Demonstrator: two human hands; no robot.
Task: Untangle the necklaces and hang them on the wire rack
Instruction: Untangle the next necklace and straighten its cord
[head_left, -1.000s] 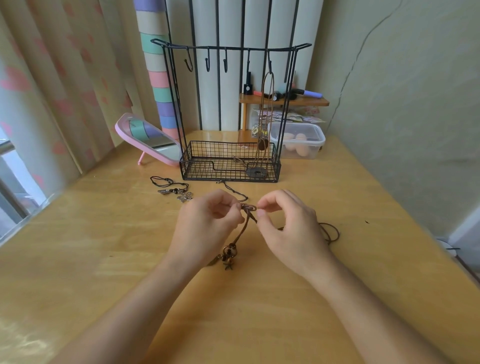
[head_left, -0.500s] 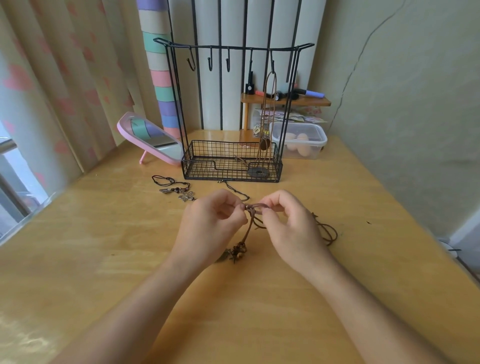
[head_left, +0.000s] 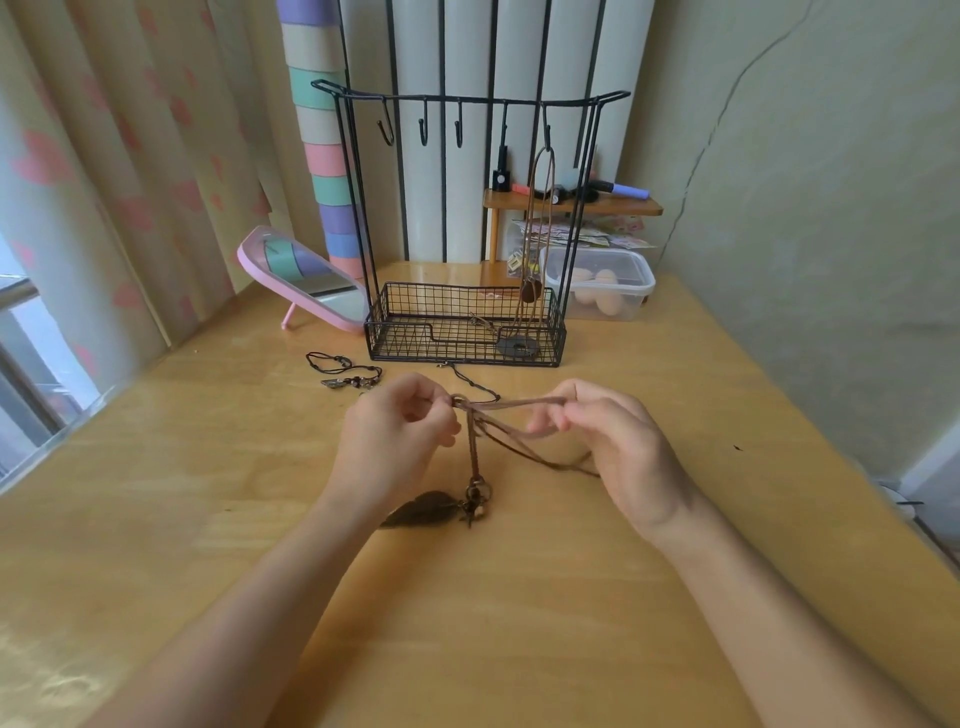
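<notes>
Wood table (head_left: 519, 613), wire rack (head_left: 467, 98) at 12 o'clock: left hand (head_left: 395, 441) pinches knot of necklace (head_left: 471, 457), right hand (head_left: 618, 447) pinches its cord taut, mid-untangle; next prob. needs loop teased free.

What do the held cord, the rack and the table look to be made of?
Cord: brown, matte, limp, probably leather or suede. Rack: thin black-coated metal wire, judging by rigid grid and hooks. Table: pale wood or laminate, grain visible, slight sheen.
</notes>
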